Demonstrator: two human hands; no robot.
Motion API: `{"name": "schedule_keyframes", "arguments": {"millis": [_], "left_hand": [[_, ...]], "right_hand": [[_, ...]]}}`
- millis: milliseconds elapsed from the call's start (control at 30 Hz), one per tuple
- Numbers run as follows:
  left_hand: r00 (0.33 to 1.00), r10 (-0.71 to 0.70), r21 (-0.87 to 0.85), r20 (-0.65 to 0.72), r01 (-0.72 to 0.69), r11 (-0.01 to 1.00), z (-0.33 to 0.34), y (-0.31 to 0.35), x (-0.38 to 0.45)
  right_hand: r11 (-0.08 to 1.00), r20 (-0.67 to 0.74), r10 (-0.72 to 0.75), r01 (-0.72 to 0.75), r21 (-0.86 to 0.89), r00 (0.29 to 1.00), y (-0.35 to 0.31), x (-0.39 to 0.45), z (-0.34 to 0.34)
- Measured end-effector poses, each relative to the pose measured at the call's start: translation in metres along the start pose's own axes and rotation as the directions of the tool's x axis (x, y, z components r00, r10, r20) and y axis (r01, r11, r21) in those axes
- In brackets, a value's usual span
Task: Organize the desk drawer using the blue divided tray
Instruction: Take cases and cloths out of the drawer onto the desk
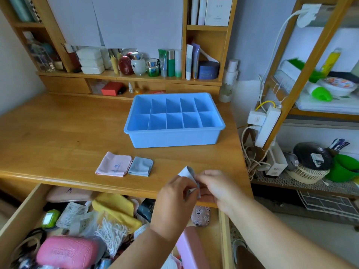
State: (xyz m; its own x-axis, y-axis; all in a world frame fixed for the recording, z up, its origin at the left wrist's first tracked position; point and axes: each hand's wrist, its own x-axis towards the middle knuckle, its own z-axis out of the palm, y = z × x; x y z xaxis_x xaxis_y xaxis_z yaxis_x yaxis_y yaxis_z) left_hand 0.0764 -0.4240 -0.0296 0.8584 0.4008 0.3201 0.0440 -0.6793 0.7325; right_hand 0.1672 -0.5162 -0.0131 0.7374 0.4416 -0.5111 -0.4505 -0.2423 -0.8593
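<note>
Blue divided tray [174,121]: on the desk [58,133], ten compartments, all bare. Nothing sorted into it yet.

Pink folded cloth [114,164] and grey-blue folded cloth [141,166]: side by side on the desk, in front of the tray.

Small pale cloth [189,176]: pinched between the left hand [174,199] and right hand [215,188], above the desk's front edge. Step in hand, by judgement: folding it small.

Drawer [21,214]: open below, crowded with pouches, packets, a yellow cloth [114,207].

Next move calls for finishing the fold, then laying it beside the others or into a compartment.
</note>
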Motion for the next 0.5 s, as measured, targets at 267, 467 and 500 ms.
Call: {"name": "schedule_keyframes", "arguments": {"millis": [267, 467, 500], "left_hand": [[0.998, 0.015, -0.058, -0.068, -0.019, 0.998, -0.009, 0.0, -0.006], [0.982, 0.04, -0.185, 0.186, -0.005, 0.983, -0.021, 0.001, -0.013], [0.988, -0.028, -0.242, 0.152, 0.065, 0.968, -0.027, -0.001, -0.011]], "right_hand": [[0.998, 0.003, -0.055, 0.055, -0.027, 0.998, 0.004, -0.012, 0.007], [0.994, 0.055, -0.075, 0.079, -0.069, 0.996, 0.001, -0.02, 0.003], [0.992, 0.07, -0.082, 0.088, -0.092, 0.994, 0.0, -0.021, 0.002]]}}
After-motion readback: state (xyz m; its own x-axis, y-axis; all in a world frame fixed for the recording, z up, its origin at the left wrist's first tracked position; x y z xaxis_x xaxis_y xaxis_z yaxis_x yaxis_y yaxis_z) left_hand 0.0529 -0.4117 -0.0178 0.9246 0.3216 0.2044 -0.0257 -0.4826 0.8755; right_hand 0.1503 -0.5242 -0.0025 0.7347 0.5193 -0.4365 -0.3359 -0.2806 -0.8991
